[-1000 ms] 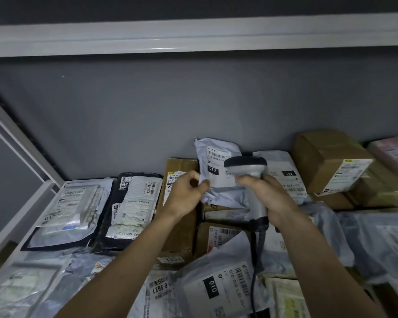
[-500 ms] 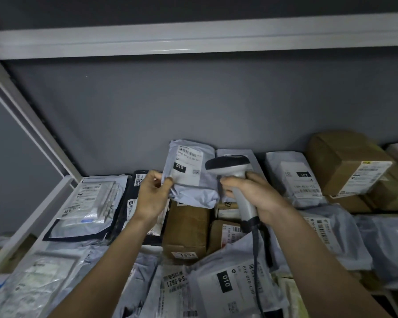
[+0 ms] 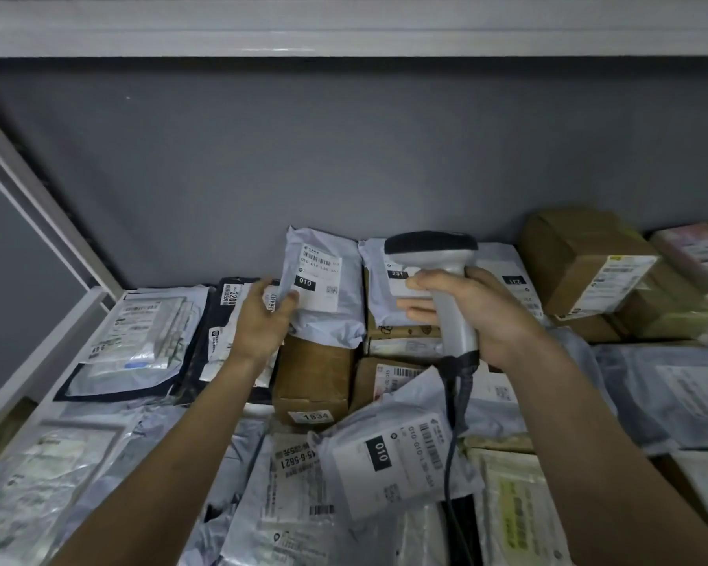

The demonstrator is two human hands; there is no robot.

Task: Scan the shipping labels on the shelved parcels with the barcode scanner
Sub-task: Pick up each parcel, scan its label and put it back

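Left hand (image 3: 262,316) lay open-fingered, touching the soft, light-looking grey mailer (image 3: 323,292) at its near-left edge; right hand (image 3: 471,308) gripped the rigid scanner (image 3: 438,255) by its handle.

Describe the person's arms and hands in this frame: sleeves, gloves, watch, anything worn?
Both forearms are bare as far as the frame shows: no sleeves in view. The left hand and the right hand wear no gloves. No watch, bracelet or ring is visible on either wrist or on the fingers that show. No markings or tape on the arms. The dim light limits finer detail.
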